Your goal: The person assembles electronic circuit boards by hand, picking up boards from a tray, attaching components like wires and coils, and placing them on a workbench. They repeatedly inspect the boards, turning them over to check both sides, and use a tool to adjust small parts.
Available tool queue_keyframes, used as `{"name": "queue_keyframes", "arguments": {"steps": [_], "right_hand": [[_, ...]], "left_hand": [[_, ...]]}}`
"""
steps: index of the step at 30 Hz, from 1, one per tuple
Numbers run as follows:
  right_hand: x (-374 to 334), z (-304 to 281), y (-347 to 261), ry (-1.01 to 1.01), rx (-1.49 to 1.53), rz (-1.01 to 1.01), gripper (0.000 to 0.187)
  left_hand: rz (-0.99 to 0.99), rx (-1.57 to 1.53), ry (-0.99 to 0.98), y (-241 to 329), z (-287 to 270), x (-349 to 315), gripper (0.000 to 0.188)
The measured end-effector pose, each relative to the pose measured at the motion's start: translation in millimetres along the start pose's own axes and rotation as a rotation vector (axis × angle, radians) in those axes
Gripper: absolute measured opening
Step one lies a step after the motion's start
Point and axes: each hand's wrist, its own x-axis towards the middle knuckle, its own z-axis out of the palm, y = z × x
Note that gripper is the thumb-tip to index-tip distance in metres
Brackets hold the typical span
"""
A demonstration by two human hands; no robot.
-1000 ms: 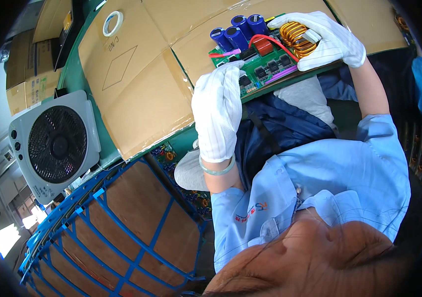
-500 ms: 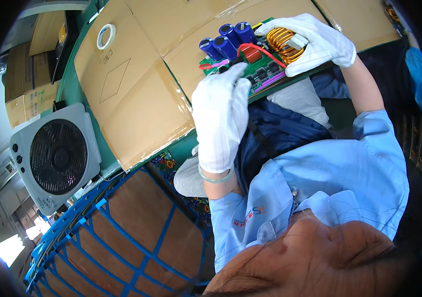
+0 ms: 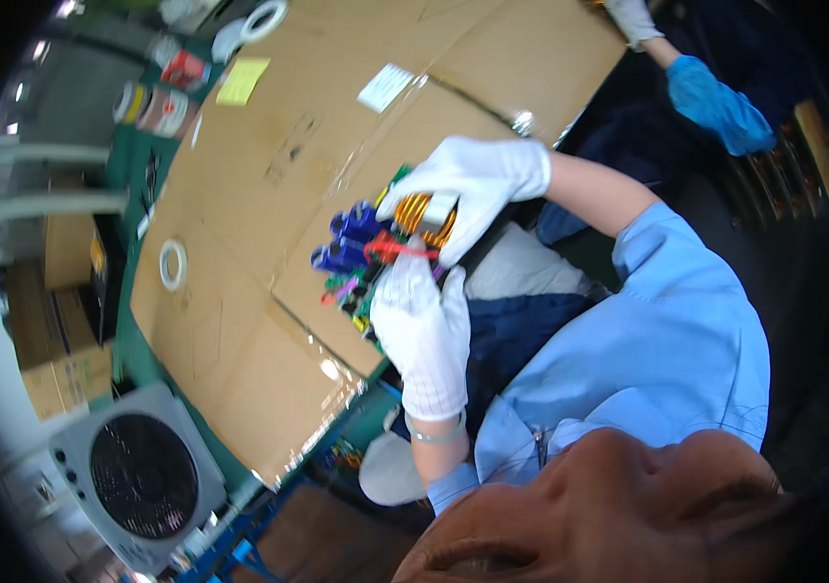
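- A person in a light blue shirt and white gloves holds a green circuit board (image 3: 361,282) over a table covered in flattened cardboard (image 3: 269,194).
- The left hand (image 3: 421,330) wraps around the board's near edge.
- The right hand (image 3: 468,189) closes over the board's far end, covering a copper coil (image 3: 414,212).
- Blue cylindrical capacitors (image 3: 351,238) stand on the board.
- A tape roll (image 3: 172,264) lies on the cardboard; a grey box fan (image 3: 137,476) stands at lower left.
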Motion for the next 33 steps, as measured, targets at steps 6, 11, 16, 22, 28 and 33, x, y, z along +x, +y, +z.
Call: {"name": "queue_keyframes", "arguments": {"steps": [6,11,16,22,28,33], "right_hand": [[-20,24,-14,0.376,-0.286,-0.013,0.077],[-15,60,-1,0.812,-0.533,0.173,0.082],[-14,91,-13,0.703,-0.459,0.203,0.076],[-9,57,-8,0.552,-0.121,0.186,0.033],[14,12,19,0.521,-0.321,0.320,0.054],[23,5,37,0.264,-0.495,0.032,0.032]], "left_hand": [[0.008,0.033,0.105,-2,-8,2,0.068],[-0.100,-0.018,0.137,4,-3,7,0.052],[-0.136,-0.114,0.144,-9,1,-4,0.037],[-0.075,0.023,0.053,-26,-1,6,0.044],[-0.046,0.142,-0.108,-34,0,25,0.056],[0.049,0.082,-0.145,-50,-24,25,0.046]]}}
